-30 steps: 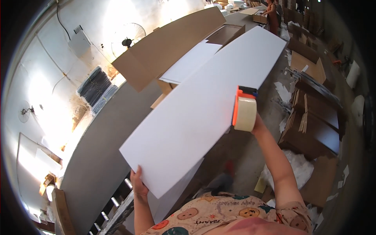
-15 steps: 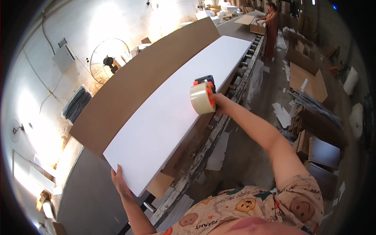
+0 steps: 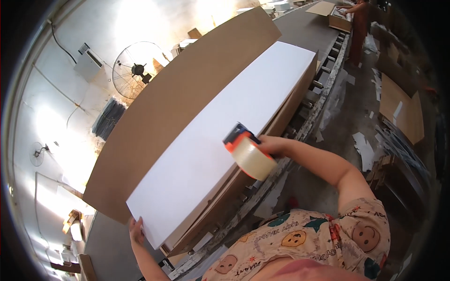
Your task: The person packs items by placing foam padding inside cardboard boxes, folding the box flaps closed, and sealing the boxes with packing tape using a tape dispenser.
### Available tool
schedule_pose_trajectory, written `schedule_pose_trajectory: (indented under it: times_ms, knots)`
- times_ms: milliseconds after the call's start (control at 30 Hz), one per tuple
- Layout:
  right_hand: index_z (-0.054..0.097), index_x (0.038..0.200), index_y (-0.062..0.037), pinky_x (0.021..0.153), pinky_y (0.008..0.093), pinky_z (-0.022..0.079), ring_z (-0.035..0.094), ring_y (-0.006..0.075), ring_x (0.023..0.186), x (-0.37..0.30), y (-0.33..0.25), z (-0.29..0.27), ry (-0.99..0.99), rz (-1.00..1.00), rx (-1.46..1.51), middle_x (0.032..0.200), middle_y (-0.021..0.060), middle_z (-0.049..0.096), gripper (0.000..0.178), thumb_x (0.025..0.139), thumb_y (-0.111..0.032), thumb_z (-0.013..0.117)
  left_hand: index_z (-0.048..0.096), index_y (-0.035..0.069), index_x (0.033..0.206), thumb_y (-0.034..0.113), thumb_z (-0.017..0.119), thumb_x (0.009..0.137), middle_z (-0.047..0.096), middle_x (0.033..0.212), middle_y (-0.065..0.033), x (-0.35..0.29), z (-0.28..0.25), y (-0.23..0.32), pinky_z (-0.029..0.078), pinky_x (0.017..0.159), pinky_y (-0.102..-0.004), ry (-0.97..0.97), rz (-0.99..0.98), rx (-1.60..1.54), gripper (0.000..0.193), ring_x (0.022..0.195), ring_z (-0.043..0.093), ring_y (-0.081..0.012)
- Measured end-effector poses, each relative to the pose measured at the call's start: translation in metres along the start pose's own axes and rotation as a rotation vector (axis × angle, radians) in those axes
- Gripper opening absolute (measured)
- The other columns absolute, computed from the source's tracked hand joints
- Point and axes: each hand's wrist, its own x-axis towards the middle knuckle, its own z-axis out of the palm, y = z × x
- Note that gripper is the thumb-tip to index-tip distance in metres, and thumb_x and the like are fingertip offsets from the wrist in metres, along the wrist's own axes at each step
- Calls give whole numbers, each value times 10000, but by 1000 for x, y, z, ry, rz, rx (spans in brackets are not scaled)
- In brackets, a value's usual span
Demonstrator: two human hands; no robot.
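A long white foam sheet (image 3: 220, 136) lies flat in a long open cardboard box (image 3: 286, 110), whose tall brown flap (image 3: 178, 98) stands up behind it. My left hand (image 3: 136, 230) grips the sheet's near corner. My right hand (image 3: 271, 144) holds an orange-and-blue tape dispenser (image 3: 247, 151) with a roll of clear tape, just above the sheet's front edge.
The box rests on a grey roller conveyor table (image 3: 323, 79) running away from me. Another person (image 3: 360, 18) works at a box at the far end. A round wall fan (image 3: 137, 69) hangs on the left. Cardboard sheets (image 3: 403, 110) and scraps litter the floor at right.
The white sheet has come down from a tilted, lifted position to lie flat in the box. My right hand with the dispenser dropped to the sheet's front edge.
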Motion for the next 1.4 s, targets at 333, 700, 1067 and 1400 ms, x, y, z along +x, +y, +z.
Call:
schedule_pose_trajectory:
  times_ms: [333,700,1067,1400]
  knots:
    - [633,1093,-28,721,317,534,658,155,848,-130,69,-149,400,-263,646,955,46,671,354,879,-310,625,559,15,1184,201,678,831,617,1046,-189,11,44,10,492,826,-464,425,448,984,416,986,585,-372]
    - [613,952,-26,366,255,333,551,171,503,-146,126,-292,1084,358,341,716,72,611,300,814,-292,622,344,108,1434,457,557,905,272,1486,-232,-3,481,214,125,1123,-531,-417,925,958,668,1410,183,-372]
    - [621,942,-16,382,290,399,592,175,492,-47,62,-657,1330,-102,351,721,103,642,374,788,-348,697,339,129,1443,554,595,823,213,1530,-162,28,578,211,69,1144,-504,-189,750,1168,795,1429,143,-312]
    - [612,752,2,427,331,398,545,166,483,113,37,-789,821,263,-251,597,77,554,566,765,-561,663,475,123,1345,349,632,859,345,1471,-150,28,565,197,153,1121,-527,13,709,1147,559,1387,266,-323]
